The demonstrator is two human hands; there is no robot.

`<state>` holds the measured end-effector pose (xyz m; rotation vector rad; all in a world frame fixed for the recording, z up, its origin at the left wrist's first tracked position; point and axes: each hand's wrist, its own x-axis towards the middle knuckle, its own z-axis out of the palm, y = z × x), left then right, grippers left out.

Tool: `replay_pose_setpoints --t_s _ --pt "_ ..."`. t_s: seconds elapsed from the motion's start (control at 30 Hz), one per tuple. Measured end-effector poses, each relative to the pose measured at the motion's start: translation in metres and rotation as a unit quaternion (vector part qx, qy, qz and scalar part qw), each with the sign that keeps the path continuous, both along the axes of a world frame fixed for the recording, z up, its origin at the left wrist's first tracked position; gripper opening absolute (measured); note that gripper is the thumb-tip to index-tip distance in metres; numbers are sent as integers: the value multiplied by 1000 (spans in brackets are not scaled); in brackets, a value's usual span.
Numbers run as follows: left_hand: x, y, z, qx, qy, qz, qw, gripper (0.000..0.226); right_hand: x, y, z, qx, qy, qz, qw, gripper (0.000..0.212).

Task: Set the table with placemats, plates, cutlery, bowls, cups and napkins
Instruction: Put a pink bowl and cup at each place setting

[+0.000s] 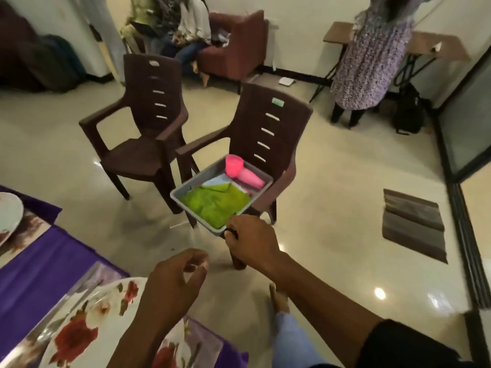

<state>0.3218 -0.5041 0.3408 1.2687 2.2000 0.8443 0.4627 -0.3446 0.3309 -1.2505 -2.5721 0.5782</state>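
The floor [332,203] is pale, glossy tile and takes up most of the view. The landmark is the grey tray [186,192], which rests on the seat of the near brown chair [268,128]. A second brown chair [148,107] stands just left of that one, beyond the tray. The surface [39,264], covered in purple cloth, lies well to the lower left of the tray; it carries a patterned placemat [29,349] with a floral plate [87,325] on it, and a second plate [8,211] sits at the far left edge. Inside the tray, a folded green napkin [215,205] fills the near half. Two pink cups [240,171] occupy the far half, one upright and one lying on its side, touching each other. The right hand [252,243] grips the tray's near corner, its fingers curled round the rim. The left hand [175,277] hovers below and left of the tray, over the edge of the floral plate, fingers loosely bent, apart and holding nothing. A dark ribbed mat [414,224] lies on the floor well to the right of the tray.
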Motion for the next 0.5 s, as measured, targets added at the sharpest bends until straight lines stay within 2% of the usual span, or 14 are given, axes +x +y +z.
replay_pose_setpoints --t_s 0.13,0.3,0.5 --pt "-13 79 -19 2 -3 39 999 19 -36 88 -19 -22 -7 43 999 22" --pt "-29 173 -60 -47 -89 96 990 16 -80 195 -63 -75 -58 113 989 25" --pt "-45 249 -96 -103 -154 191 964 34 -114 299 -107 -139 -98 169 971 22"
